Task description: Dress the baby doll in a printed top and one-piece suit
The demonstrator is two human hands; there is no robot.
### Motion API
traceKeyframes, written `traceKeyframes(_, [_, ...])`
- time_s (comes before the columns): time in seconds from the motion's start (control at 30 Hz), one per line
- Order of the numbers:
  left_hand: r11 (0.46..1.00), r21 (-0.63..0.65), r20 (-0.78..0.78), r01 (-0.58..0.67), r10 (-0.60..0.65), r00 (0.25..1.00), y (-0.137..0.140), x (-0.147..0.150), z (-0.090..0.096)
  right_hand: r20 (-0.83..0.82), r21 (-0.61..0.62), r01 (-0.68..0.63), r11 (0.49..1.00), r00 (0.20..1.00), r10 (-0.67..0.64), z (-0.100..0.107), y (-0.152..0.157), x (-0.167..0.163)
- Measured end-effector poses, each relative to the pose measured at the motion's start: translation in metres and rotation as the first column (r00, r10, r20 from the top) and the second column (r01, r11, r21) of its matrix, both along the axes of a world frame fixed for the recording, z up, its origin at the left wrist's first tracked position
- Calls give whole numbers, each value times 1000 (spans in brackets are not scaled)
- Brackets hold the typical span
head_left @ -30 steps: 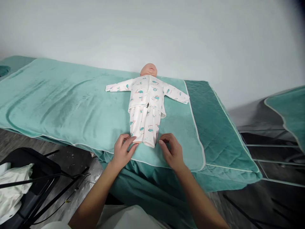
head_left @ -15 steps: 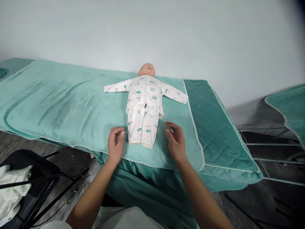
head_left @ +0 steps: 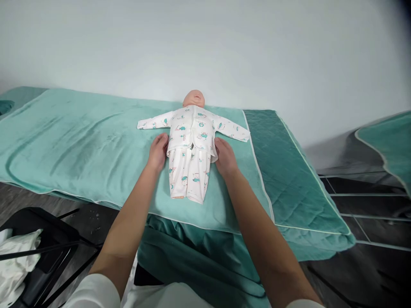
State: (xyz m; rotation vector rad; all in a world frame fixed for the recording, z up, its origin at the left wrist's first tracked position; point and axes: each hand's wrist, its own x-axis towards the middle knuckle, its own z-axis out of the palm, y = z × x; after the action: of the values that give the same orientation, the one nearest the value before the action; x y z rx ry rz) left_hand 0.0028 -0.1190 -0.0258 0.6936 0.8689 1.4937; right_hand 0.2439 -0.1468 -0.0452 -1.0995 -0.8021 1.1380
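A baby doll (head_left: pixel 194 99) lies on its back on the bed, arms stretched out sideways. It wears a white long-sleeved top (head_left: pixel 192 128) with small teal and pink prints, and matching trousers (head_left: pixel 189 175). At the left edge of the top, near the waist, is my left hand (head_left: pixel 158 153), loosely curved, its fingertips at the cloth. My right hand (head_left: pixel 225 156) is cupped against the opposite side, by the top's lower hem. Both hands look open, with some fingers hidden; a grip on the cloth does not show.
A light green blanket (head_left: pixel 96 141) covers most of the bed, over a darker quilted cover (head_left: pixel 282 171) on the right. The white wall (head_left: pixel 205 47) stands behind. White cloth (head_left: pixel 19 261) lies on a black chair (head_left: pixel 54 231) at lower left. Metal rails (head_left: pixel 369 216) stand at right.
Both hands have moved forward from beside the trouser legs to the sides of the top. The doll keeps its place on the blanket; the view has shifted slightly.
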Motion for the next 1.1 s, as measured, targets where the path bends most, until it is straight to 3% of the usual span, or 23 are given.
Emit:
traceKeyframes(0.17, [973, -86, -3, 214, -215, 977, 28, 5, 5, -125, -15, -77, 997, 989, 75, 8, 22, -2])
traceKeyframes(0.3, [959, -92, -5, 267, -268, 963, 33, 7, 10, -154, 22, -88, 996, 984, 90, 9, 28, -3])
traceKeyframes(0.6, [967, -48, 8, 251, -251, 968, 53, 20, 11, -184, 80, -124, 989, 973, 137, 13, 34, -9])
traceKeyframes(0.9, [974, -77, -12, 212, -214, 977, 54, 22, 8, -240, 5, -221, 975, 946, 216, 17, 43, 3])
traceKeyframes(1.0, [974, -102, 81, 200, -193, 978, 57, 15, 8, -263, 4, -213, 977, 943, 206, 15, 53, 19])
traceKeyframes(1.1, [986, -115, 226, 124, -96, 969, 67, -2, 7, -293, 67, -131, 989, 945, 145, 10, 65, 40])
